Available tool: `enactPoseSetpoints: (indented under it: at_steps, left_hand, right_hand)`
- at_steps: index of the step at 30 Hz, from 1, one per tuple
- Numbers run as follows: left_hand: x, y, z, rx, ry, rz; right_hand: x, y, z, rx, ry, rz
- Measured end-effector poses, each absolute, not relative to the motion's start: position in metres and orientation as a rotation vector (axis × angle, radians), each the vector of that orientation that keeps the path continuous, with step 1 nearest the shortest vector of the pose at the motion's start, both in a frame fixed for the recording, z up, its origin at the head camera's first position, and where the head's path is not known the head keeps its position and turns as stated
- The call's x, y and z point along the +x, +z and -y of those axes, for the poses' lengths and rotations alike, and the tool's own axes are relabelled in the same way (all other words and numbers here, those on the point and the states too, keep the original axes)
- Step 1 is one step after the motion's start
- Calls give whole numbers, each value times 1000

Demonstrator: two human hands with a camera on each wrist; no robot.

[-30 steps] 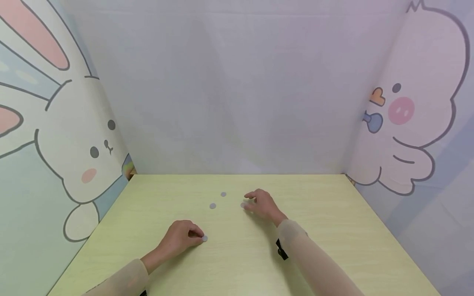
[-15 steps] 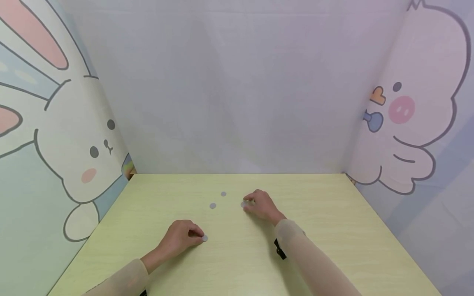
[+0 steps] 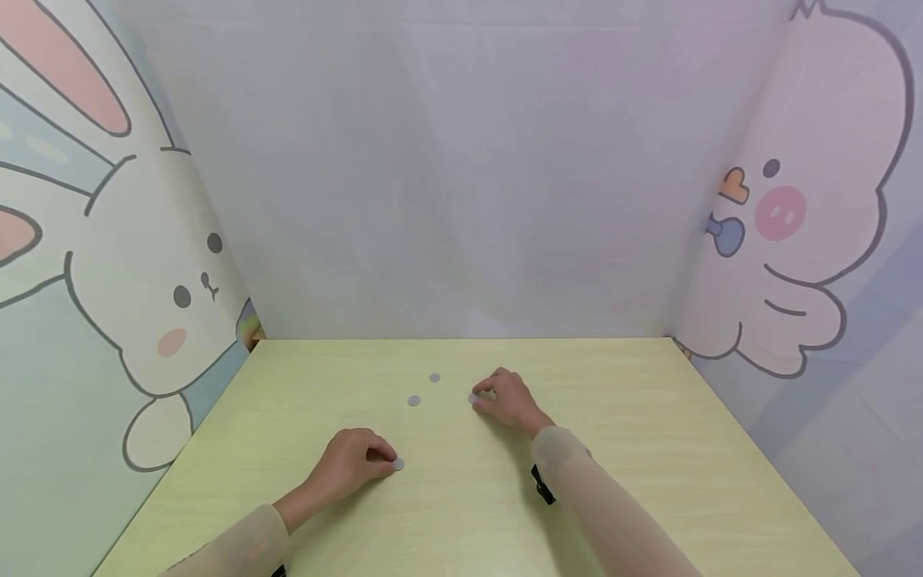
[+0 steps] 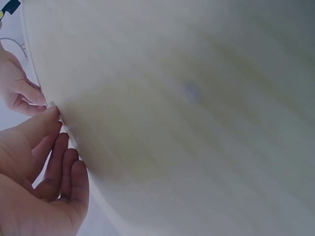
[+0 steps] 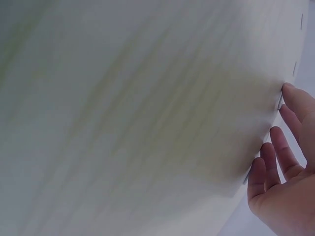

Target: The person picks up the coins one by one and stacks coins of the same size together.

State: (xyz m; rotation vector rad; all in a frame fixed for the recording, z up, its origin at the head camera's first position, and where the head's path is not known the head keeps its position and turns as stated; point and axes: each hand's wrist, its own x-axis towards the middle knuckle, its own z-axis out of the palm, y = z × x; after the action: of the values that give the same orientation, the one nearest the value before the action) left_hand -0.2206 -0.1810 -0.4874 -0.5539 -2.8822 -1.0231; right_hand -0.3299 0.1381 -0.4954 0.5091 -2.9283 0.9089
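Observation:
Four small flat grey discs that look like coins lie on the pale yellow wooden table, so several are in view. My left hand (image 3: pixel 353 463) rests low at the left, its thumb and forefinger tips pinching the nearest coin (image 3: pixel 399 464). In the left wrist view that coin's edge shows at the tip of the thumb (image 4: pixel 48 118). Farther back, my right hand (image 3: pixel 508 399) has thumb and forefinger on either side of another coin (image 3: pixel 473 398). The right wrist view shows this coin (image 5: pixel 280 102) edge-on between those two fingertips, with the other fingers loosely bent.
Two more coins lie between the hands, a nearer one (image 3: pixel 414 401) and a farther one (image 3: pixel 435 377). The table (image 3: pixel 649 449) ends at a plain pale backdrop (image 3: pixel 461 200). Printed side cloths with a rabbit (image 3: pixel 144 320) and a chick (image 3: pixel 822 144) stand left and right.
The right hand has shifted slightly left, and its thumb and forefinger have drawn closer round the coin. The left hand and its coin have stayed in place.

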Motion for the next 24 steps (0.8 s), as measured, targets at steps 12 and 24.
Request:
enactPoseSetpoints:
  at_steps: [12,24]
  left_hand:
    - [-221,-489,182,-545,-1021,2892]
    - [-220,-487,182,-545,-1035,2893]
  right_hand:
    - [-329,-496,-139,499,916,2939]
    - [-326,-496,-138,472,954,2934]
